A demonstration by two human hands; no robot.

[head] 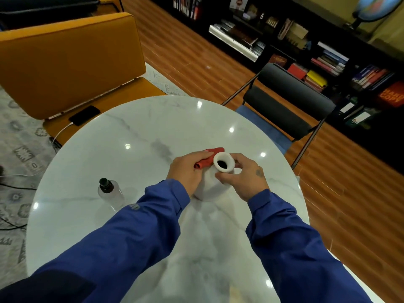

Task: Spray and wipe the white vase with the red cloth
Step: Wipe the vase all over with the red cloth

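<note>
1. The left hand is closing its fingers over the red cloth and pressing it against the vase's far left side, just below the rim.
2. The right hand is pinching the vase's neck, thumb in front and fingers curling round behind.
3. The vase is standing upright near the middle of the table, between both hands.
4. The spray bottle, seemingly clear with a dark cap, is standing apart to the left.
5. Blue sleeves are covering both arms.
</note>
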